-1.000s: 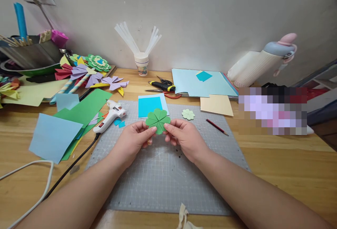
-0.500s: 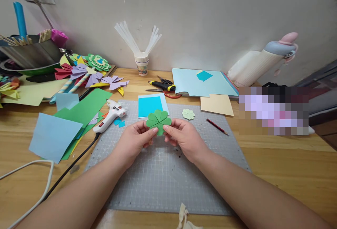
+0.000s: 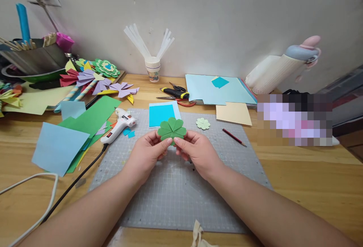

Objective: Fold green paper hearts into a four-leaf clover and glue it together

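Observation:
A green paper flower with creased, rounded petals is held up over the grey cutting mat. My left hand pinches its left and lower edge between thumb and fingers. On the other side, my right hand grips it the same way, the two thumbs nearly touching at the bottom. Behind it lie blue paper squares, partly covered by the flower. A smaller pale green paper flower rests on the mat, with a pencil to its right.
At the left are a white glue gun with a black cord, green paper and finished paper flowers. Scissors and a cutter lie behind the mat. A paper cup holds clear sticks. A bottle leans at the right.
The green flower has tilted and turned slightly in my fingers, and both thumbs have moved closer together along its lower edge.

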The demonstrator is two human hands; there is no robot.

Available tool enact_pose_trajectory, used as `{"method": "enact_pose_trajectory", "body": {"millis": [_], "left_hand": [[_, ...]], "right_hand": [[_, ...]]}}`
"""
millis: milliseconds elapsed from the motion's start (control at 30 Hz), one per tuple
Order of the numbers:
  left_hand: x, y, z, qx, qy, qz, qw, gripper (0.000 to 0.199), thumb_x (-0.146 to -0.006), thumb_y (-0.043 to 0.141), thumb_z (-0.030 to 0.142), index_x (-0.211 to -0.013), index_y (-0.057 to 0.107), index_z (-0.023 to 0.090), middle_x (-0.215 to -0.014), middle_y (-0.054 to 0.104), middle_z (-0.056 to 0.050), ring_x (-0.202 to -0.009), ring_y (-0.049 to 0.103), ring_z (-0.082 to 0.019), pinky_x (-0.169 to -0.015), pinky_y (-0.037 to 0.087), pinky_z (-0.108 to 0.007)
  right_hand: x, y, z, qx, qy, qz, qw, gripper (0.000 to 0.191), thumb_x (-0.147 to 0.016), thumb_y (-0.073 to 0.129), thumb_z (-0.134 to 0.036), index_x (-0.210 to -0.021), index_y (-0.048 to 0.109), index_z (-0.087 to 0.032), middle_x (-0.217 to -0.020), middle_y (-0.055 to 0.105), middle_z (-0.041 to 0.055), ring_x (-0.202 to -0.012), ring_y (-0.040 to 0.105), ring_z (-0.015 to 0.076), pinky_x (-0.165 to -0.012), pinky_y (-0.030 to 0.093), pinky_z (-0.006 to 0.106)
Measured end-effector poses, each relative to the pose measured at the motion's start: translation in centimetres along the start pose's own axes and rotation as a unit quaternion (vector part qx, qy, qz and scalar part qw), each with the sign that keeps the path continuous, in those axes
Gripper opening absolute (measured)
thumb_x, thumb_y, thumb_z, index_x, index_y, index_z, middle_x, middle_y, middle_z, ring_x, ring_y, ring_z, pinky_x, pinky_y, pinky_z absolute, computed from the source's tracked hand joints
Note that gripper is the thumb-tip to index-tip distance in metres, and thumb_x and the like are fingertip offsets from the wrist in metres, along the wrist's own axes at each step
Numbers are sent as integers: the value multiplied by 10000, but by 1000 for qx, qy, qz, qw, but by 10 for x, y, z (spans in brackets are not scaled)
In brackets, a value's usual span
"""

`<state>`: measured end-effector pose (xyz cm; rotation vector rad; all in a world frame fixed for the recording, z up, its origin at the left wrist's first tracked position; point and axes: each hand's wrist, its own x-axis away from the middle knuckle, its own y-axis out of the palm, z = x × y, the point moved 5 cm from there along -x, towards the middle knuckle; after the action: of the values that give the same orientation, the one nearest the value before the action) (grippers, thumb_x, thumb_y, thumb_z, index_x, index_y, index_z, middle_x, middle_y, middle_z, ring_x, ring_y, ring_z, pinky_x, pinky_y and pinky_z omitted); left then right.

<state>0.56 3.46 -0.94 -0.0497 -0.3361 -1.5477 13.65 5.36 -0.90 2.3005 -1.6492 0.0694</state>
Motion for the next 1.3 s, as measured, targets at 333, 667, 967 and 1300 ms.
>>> {"method": "enact_pose_trajectory", "body": {"millis": [333,667,967,1300], "left_hand": [[-3,-18,14,-9,30,71,997,289,-685,731,400,-714,572,161,-554,465,71,-462,333,-41,-439,240,-162],[-2,-17,14,12,11,60,998,319,-652,748,414,-661,567,151,-490,409,79,-449,291,-47,-442,209,-173],[-2,-15,12,26,0,55,998,302,-632,769,365,-683,556,157,-527,430,70,-445,304,-39,-433,212,-171],[-3,-12,3,-22,-11,23,999,269,-656,748,361,-675,572,158,-541,438,59,-449,280,-50,-438,196,-190]], "right_hand": [[1,1,-1,54,23,-3,998,190,-724,645,-334,-767,625,-150,-585,615,-14,-421,436,61,-411,345,202],[0,2,0,40,33,-10,999,163,-712,646,-309,-745,623,-151,-575,629,-9,-438,477,67,-423,382,199],[0,-1,-2,38,17,-7,999,176,-723,650,-328,-752,618,-157,-587,628,-13,-453,485,69,-431,380,196],[0,-1,-3,49,8,-2,999,199,-712,663,-356,-740,607,-167,-592,614,-10,-452,479,78,-442,390,213]]}}
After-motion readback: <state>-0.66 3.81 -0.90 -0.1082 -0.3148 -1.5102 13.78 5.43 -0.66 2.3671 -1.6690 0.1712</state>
